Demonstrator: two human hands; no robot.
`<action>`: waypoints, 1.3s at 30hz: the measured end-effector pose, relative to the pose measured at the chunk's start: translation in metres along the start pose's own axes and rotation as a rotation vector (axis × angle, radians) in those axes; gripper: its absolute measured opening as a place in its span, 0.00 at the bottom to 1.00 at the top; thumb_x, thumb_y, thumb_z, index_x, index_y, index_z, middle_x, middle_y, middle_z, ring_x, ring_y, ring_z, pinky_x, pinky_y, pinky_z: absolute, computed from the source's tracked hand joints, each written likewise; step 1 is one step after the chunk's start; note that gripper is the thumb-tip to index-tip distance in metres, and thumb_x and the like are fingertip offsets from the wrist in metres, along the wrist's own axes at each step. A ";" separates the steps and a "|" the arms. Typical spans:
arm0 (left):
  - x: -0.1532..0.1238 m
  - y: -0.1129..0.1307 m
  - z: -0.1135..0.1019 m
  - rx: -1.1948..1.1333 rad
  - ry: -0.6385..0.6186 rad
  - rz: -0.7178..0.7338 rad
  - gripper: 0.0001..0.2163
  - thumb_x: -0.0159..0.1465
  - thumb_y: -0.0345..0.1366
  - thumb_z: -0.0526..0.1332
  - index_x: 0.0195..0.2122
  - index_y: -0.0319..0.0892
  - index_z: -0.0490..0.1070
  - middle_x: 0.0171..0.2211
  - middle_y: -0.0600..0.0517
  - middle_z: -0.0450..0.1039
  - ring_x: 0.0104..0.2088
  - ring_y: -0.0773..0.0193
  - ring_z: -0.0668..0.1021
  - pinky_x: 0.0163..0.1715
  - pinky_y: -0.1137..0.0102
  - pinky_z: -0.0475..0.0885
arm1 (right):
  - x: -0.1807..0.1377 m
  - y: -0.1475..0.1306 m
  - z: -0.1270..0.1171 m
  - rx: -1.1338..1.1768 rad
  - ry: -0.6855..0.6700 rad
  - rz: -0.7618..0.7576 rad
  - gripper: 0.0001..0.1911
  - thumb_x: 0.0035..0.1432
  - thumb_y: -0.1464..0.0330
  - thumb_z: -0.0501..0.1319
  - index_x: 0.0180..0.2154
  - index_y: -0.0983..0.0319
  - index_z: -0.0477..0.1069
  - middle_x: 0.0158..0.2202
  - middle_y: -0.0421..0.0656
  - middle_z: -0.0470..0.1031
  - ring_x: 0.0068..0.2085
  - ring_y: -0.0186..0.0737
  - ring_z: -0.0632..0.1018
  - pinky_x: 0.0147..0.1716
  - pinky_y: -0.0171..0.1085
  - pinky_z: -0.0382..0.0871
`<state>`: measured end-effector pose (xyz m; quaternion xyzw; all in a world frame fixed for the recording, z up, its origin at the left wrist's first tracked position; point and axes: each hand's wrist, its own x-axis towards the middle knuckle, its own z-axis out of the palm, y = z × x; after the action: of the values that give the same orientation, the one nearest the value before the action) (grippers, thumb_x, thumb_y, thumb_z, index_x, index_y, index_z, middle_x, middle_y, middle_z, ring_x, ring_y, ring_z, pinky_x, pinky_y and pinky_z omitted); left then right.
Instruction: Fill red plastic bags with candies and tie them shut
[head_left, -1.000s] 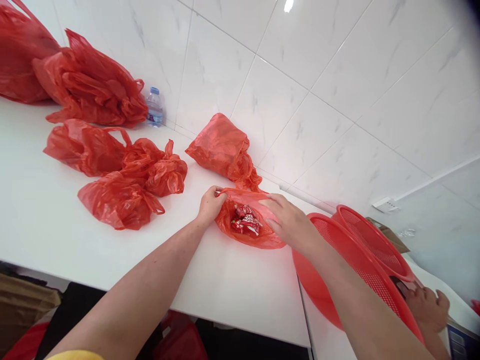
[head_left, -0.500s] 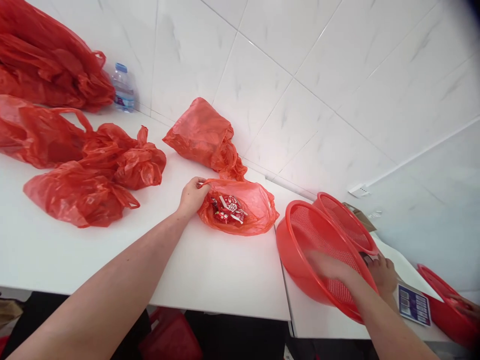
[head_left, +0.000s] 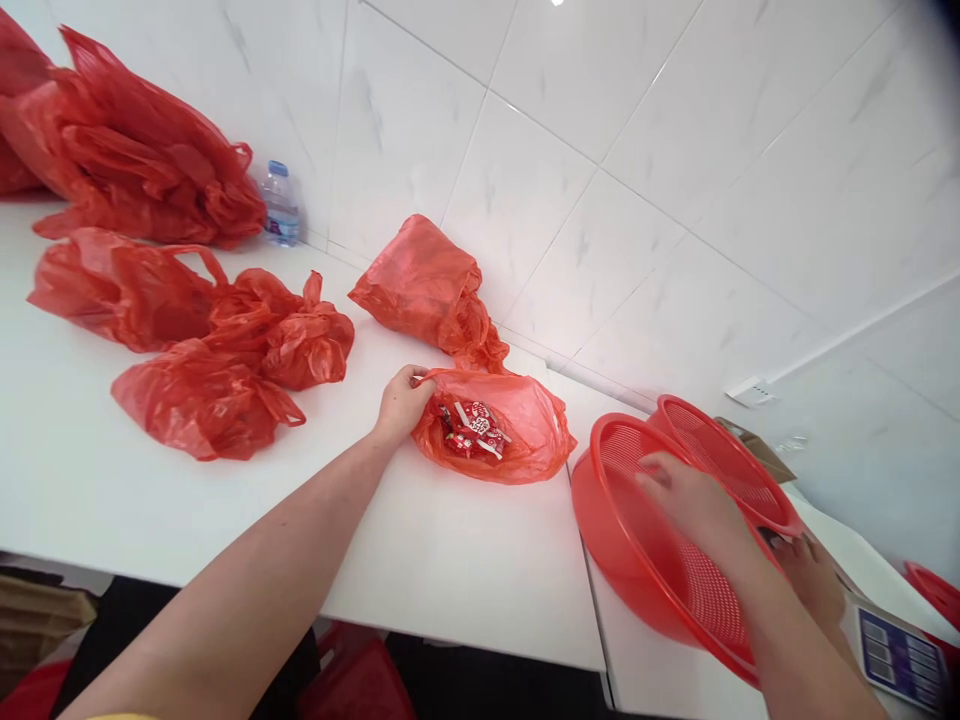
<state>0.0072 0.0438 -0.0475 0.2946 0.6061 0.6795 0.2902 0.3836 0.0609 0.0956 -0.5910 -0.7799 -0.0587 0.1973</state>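
My left hand (head_left: pixel 405 405) pinches the left rim of a thin red plastic bag (head_left: pixel 536 430), which lies with its mouth open on the white table. Several red-and-white wrapped candies (head_left: pixel 480 425) show inside it. Over the near red perforated basket (head_left: pixel 626 560), my right hand (head_left: pixel 686 495) is raised to the rim's height with fingers curled together. Whatever those fingers hold, if anything, is hidden. Behind the open bag, a filled red bag (head_left: pixel 424 280) leans near the wall.
Knotted red bags (head_left: pixel 202 400) and a larger red heap (head_left: pixel 165 160) lie left, beside a water bottle (head_left: pixel 280 205). A second red basket (head_left: pixel 724 455) stands behind the near one. Another person's hand (head_left: pixel 814 575) is close to it, near a scale with a blue panel (head_left: pixel 900 660).
My right hand has risen from deep inside the near basket toward its rim. My left hand keeps its hold on the bag. The whole view has shifted slightly.
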 end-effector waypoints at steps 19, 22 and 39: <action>0.004 -0.005 0.000 -0.040 -0.009 0.020 0.12 0.52 0.38 0.60 0.37 0.41 0.71 0.29 0.52 0.74 0.26 0.66 0.74 0.26 0.73 0.68 | -0.010 -0.172 0.145 0.314 -0.155 -0.515 0.12 0.53 0.74 0.58 0.40 0.56 0.72 0.40 0.42 0.72 0.41 0.41 0.74 0.39 0.40 0.69; 0.002 -0.003 0.000 -0.032 -0.020 0.022 0.12 0.52 0.39 0.60 0.37 0.42 0.71 0.30 0.52 0.75 0.27 0.65 0.75 0.28 0.72 0.69 | -0.006 -0.171 0.160 0.295 -0.160 -0.476 0.23 0.49 0.72 0.63 0.49 0.55 0.68 0.45 0.46 0.69 0.44 0.46 0.73 0.38 0.42 0.70; -0.004 0.005 0.006 -0.014 -0.073 0.024 0.15 0.53 0.42 0.62 0.39 0.41 0.68 0.33 0.51 0.75 0.30 0.63 0.77 0.32 0.68 0.73 | 0.000 -0.153 0.167 0.947 -0.204 -0.074 0.13 0.48 0.59 0.64 0.30 0.59 0.65 0.29 0.37 0.70 0.29 0.35 0.70 0.30 0.36 0.66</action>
<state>0.0139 0.0443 -0.0423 0.3245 0.5869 0.6757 0.3060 0.1995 0.0696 -0.0353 -0.4107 -0.7568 0.3540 0.3650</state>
